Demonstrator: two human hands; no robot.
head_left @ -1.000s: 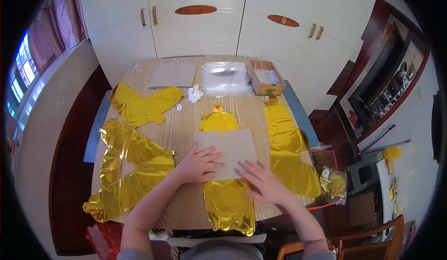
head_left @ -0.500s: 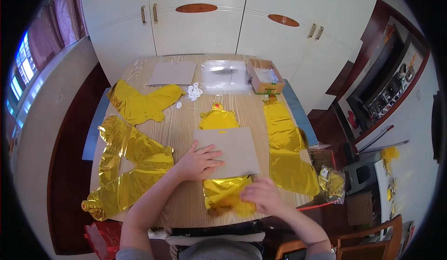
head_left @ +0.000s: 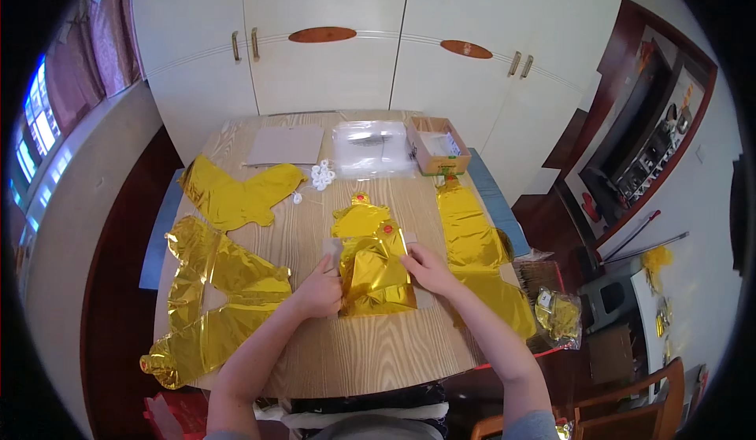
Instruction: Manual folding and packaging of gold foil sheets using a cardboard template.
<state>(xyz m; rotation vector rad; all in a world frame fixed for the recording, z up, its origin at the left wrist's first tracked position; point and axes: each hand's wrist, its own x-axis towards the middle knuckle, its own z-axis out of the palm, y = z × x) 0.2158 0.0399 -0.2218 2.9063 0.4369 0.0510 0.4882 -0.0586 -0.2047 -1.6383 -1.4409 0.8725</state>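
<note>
The lower part of the gold foil piece (head_left: 374,279), which a second ago stretched out below the fingers toward the person, now lies doubled up over the grey card (head_left: 334,247), between the two hands. Its turned-up end, with a red spot (head_left: 387,229), sits just above and to the left of the right fingertips, and the card that lay bare before is mostly covered, showing mainly as a strip beside the left fingers. The left hand (head_left: 318,290), which was spread flat on the card, is now curled at the card's left edge and appears to pinch it between thumb and bent fingers, though the fingertips below are hidden. The right hand (head_left: 429,269) has come up to the right edge of the folded foil; its thumb and fingers touch there, but whether they pinch foil, card or both cannot be told. This suggests that the first fold over the card is made. The foil's top end (head_left: 361,220) lies flat beyond the fingers, not turned over the card. A long gold foil piece (head_left: 472,235) lies just right of the right fingers, a wider foil piece (head_left: 252,282) left of the left ones, and bare wooden table (head_left: 354,353) shows below both.
</note>
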